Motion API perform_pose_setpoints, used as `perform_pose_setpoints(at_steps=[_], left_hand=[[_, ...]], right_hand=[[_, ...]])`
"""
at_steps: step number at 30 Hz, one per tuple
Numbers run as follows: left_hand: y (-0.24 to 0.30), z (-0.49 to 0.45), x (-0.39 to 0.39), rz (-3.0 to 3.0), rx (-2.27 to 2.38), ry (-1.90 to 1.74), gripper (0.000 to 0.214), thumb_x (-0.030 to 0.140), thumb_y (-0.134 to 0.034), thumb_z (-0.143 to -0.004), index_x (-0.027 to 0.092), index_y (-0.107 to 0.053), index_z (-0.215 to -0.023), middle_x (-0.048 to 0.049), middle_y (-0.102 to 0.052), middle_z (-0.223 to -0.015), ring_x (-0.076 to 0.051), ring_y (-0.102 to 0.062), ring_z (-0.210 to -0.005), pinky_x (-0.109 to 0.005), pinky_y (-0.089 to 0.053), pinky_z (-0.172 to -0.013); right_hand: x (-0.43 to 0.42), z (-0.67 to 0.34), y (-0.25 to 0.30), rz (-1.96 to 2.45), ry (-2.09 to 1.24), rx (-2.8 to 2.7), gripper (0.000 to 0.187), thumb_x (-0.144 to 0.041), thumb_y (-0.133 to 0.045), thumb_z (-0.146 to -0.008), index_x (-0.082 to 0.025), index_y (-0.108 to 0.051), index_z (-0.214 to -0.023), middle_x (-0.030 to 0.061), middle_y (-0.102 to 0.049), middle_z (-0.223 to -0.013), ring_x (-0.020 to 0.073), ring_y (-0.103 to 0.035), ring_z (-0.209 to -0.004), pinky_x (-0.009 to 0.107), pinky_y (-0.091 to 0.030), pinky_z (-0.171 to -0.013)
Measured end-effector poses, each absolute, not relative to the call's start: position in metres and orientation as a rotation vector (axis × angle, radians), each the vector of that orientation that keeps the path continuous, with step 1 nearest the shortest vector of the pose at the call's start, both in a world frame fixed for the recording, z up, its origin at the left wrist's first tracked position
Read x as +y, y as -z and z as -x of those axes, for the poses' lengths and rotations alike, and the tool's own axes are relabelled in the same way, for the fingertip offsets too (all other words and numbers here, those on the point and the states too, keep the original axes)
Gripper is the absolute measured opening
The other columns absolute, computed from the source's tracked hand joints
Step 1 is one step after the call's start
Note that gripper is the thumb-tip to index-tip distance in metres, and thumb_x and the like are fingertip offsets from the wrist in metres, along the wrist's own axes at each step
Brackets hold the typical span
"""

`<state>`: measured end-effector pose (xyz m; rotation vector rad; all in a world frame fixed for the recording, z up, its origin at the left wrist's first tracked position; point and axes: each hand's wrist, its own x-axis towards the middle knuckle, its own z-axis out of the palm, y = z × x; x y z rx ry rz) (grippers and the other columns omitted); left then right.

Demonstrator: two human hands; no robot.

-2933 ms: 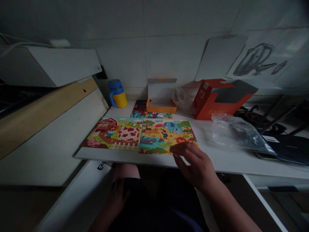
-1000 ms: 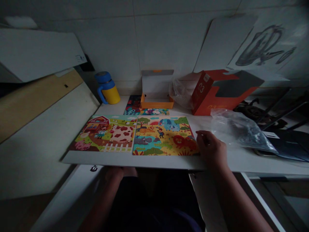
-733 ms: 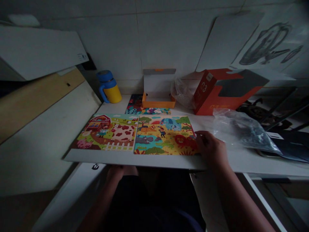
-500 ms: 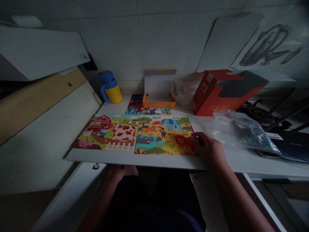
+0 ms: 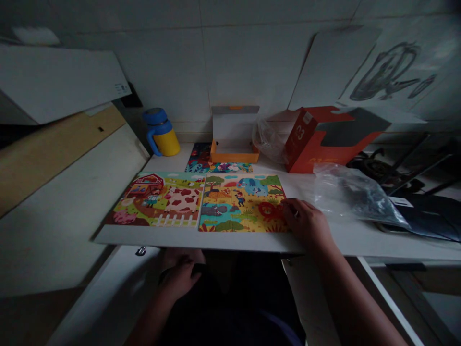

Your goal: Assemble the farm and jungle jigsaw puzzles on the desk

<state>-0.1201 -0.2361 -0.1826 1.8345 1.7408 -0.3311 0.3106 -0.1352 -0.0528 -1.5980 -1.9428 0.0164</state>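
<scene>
An animal jigsaw puzzle (image 5: 241,204) with an elephant, a hippo and a red lion lies near the table's front edge. My right hand (image 5: 308,222) is at its right edge, fingers curled and tips touching beside the lion; whatever lies between them is hidden. To the left, a farm puzzle (image 5: 158,199) with a spotted cow and a red barn lies beside it. My left hand (image 5: 182,279) rests below the table edge on my lap, thumb apart from the fingers, holding nothing visible.
Behind the puzzles are an open orange box (image 5: 235,156) on a dark picture sheet (image 5: 196,156), a blue-yellow mug (image 5: 163,137) and a plastic bag (image 5: 270,142). At right stand a red carton (image 5: 317,144) and a clear bag (image 5: 356,194). Panels (image 5: 79,192) lean at left.
My left hand has come away from the table's underside edge and dropped to my lap, its thumb spreading. My right hand stays at the animal puzzle's right edge. The view has shifted slightly.
</scene>
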Motion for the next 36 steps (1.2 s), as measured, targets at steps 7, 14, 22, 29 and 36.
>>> perform_pose_setpoints(at_steps=[7,14,22,29,36], left_hand=[[0.092,0.099,-0.247,-1.828,1.441,0.030,0.037,0.050,-0.056,-0.102,0.036,-0.076,-0.130,0.0010,-0.078,-0.134,-0.025,-0.071,-0.127,-0.034,-0.053,-0.110],[0.021,0.097,-0.240,-2.158,1.466,-0.488,0.036,0.043,-0.047,-0.109,0.030,-0.080,-0.105,-0.0051,-0.081,-0.106,-0.023,-0.075,-0.102,-0.037,-0.060,-0.098],[0.020,0.117,-0.183,-2.622,1.426,-0.453,0.039,0.037,-0.055,-0.108,0.024,-0.070,-0.142,-0.0078,-0.063,-0.156,-0.026,-0.059,-0.144,-0.048,-0.045,-0.126],[0.024,0.118,-0.137,-2.637,1.342,-0.096,0.045,0.031,-0.063,-0.104,0.028,-0.066,-0.148,-0.0067,-0.059,-0.161,-0.028,-0.057,-0.147,-0.049,-0.040,-0.128],[0.021,0.110,-0.137,-2.768,1.249,-0.001,0.040,0.029,-0.054,-0.105,0.022,-0.068,-0.142,-0.0125,-0.062,-0.157,-0.032,-0.059,-0.143,-0.052,-0.041,-0.125]], right_hand=[[-0.132,-0.311,0.051,1.494,0.051,-2.034,0.024,-0.030,-0.053,-0.105,-0.021,-0.075,-0.106,0.0125,-0.079,-0.102,0.0305,-0.071,-0.093,0.044,-0.056,-0.083],[-0.149,-0.317,0.055,1.576,0.082,-1.966,0.026,-0.031,-0.053,-0.106,-0.021,-0.076,-0.112,0.0132,-0.078,-0.108,0.0311,-0.072,-0.096,0.046,-0.059,-0.085],[-0.161,-0.362,0.040,1.414,-0.197,-2.274,0.035,-0.037,-0.064,-0.104,-0.027,-0.074,-0.135,0.0090,-0.075,-0.136,0.0287,-0.077,-0.115,0.045,-0.065,-0.099],[-0.148,-0.362,0.030,1.295,-0.247,-2.519,0.047,-0.031,-0.075,-0.096,-0.032,-0.071,-0.143,0.0067,-0.078,-0.135,0.0281,-0.078,-0.114,0.045,-0.066,-0.098],[-0.140,-0.354,0.016,1.212,-0.182,-2.670,0.053,-0.022,-0.073,-0.090,-0.029,-0.069,-0.143,0.0078,-0.082,-0.120,0.0260,-0.079,-0.097,0.038,-0.065,-0.082]])
